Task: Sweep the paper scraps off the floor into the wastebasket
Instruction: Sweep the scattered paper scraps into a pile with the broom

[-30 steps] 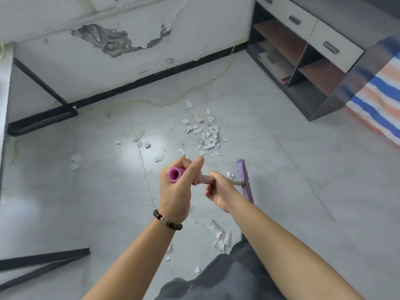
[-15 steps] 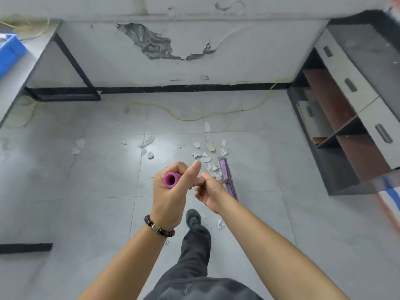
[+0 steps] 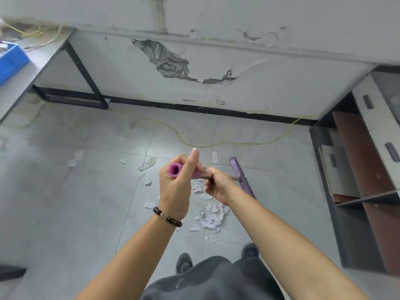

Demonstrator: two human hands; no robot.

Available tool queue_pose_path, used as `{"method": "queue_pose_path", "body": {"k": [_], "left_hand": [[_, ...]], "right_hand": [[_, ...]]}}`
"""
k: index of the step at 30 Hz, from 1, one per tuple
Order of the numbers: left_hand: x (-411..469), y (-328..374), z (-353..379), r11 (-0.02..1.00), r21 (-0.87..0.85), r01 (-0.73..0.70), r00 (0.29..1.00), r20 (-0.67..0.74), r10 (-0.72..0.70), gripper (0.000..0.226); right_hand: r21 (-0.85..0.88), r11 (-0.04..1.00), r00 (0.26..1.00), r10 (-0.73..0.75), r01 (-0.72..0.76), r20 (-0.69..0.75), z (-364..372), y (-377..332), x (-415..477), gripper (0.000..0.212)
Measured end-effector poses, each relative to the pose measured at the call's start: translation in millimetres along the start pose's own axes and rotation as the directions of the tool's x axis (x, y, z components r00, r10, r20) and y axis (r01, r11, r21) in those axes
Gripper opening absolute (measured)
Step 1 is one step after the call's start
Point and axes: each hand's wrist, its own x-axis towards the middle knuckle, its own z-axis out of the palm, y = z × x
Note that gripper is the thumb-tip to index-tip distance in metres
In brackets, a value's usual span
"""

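Note:
I hold a broom with both hands. My left hand point(image 3: 176, 189) grips the purple end of the broom handle point(image 3: 174, 169), thumb pointing up. My right hand point(image 3: 218, 185) is closed around the shaft a little lower. The purple broom head point(image 3: 241, 176) rests on the grey tiled floor to the right of my hands. A heap of white paper scraps point(image 3: 213, 215) lies on the floor just below my right hand. Several loose scraps point(image 3: 147, 164) lie scattered to the left, and two more point(image 3: 75, 158) farther left. No wastebasket is in view.
A cracked white wall with a black skirting point(image 3: 205, 109) runs across the back. A yellow cable point(image 3: 216, 145) lies along the floor. A black-framed table point(image 3: 71, 98) with a blue bin point(image 3: 10, 59) stands at left. A shelf cabinet point(image 3: 357, 169) stands at right. My shoes point(image 3: 184, 263) are at the bottom.
The broom head has swung to the right and farther out. The scraps that lay by it are now gathered in a heap closer to my feet. My view has tilted up toward the wall.

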Motion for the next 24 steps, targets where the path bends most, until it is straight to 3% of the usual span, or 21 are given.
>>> {"method": "queue_pose_path", "body": {"k": [6,11,14,19,24], "left_hand": [[75,-61,59,0.998,-0.013,0.060,0.969,-0.241,-0.061,0.046],[116,-119,131,0.995,0.023,0.094,0.869,-0.491,-0.071,0.041],[127,-145,171,0.992,0.022,0.126,0.802,-0.590,-0.088,0.040],[119,-154,193,0.991,0.100,0.088,0.698,-0.716,0.010,0.043],[73,-148,197,0.984,0.153,0.092,0.593,-0.802,0.069,0.044]], "right_hand": [[-0.213,0.974,0.996,0.081,-0.070,0.040,-35,-65,99,0.017],[-0.413,0.899,0.978,0.195,-0.146,0.078,-81,-106,178,0.004],[-0.581,0.797,0.952,0.283,-0.166,0.116,-109,-127,207,0.006],[-0.748,0.643,0.871,0.450,-0.165,0.196,-121,-126,214,0.008],[-0.792,0.593,0.813,0.527,-0.145,0.246,-125,-92,178,0.009]]}}
